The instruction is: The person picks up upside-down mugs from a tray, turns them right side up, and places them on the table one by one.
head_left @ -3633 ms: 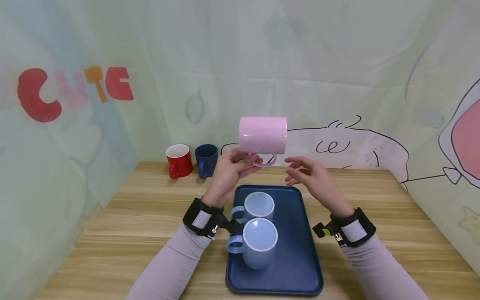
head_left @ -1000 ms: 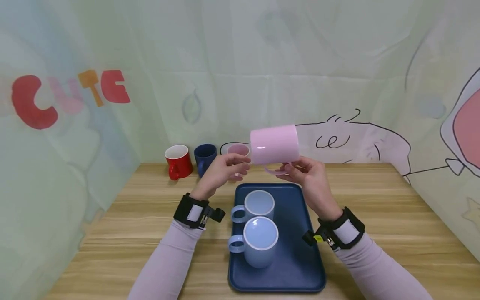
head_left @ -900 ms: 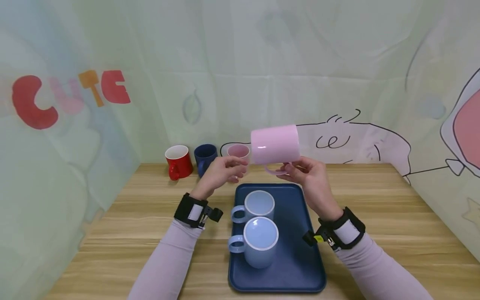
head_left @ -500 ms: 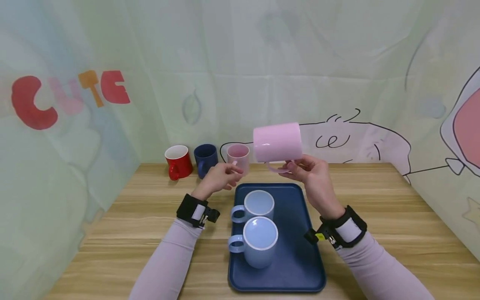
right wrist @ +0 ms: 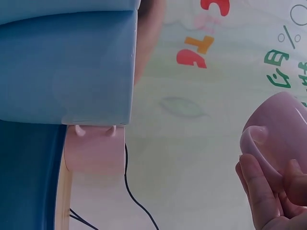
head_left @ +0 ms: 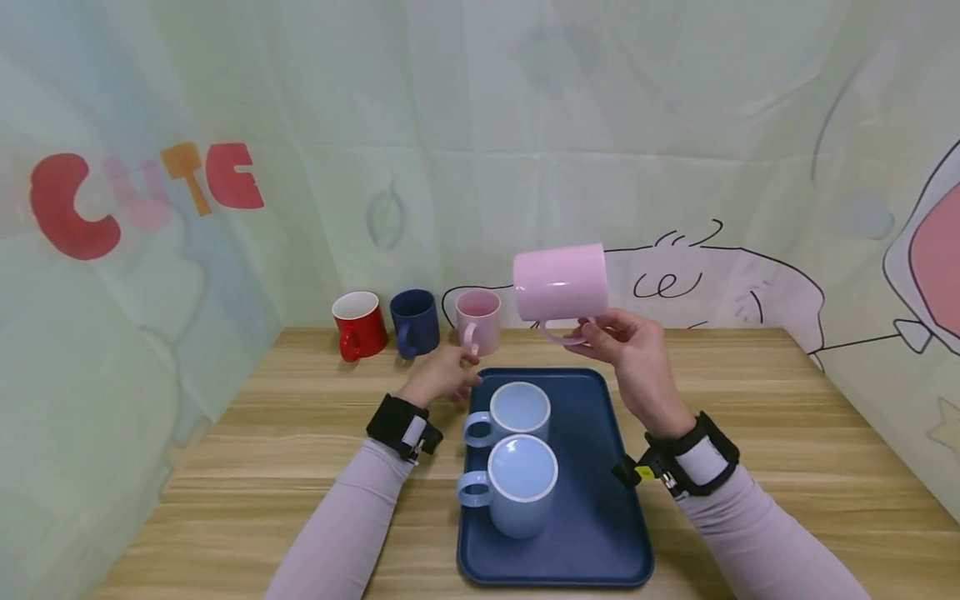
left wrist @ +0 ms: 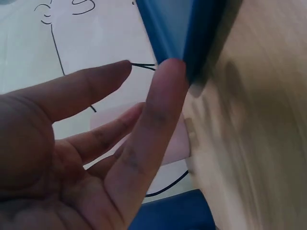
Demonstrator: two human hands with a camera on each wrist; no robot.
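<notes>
At the twelve o'clock end of a dark-blue tray (head_left: 592, 542), with the person working from six, a pink mug (head_left: 561, 283) lies sideways in midair, its handle pinched by the right hand (head_left: 637, 354) at one o'clock. Nothing else appears to bear its weight, and its body sits above the grip: should the handle turn between finger and thumb, the mug could roll over and fall onto the tray's rim or the farther light-blue mug (head_left: 519, 407).

At half past ten, the left hand (head_left: 441, 375) holds nothing, fingers spread and reaching to the tray's corner; whether one touches, I cannot tell. A push there could jolt the tray and knock that mug against the nearer light-blue mug (head_left: 521, 508).

Just beyond, at eleven, an upright pink mug (head_left: 486, 321) stands on the desk (head_left: 262, 467); a lifted knuckle could catch its handle and tip it.
</notes>
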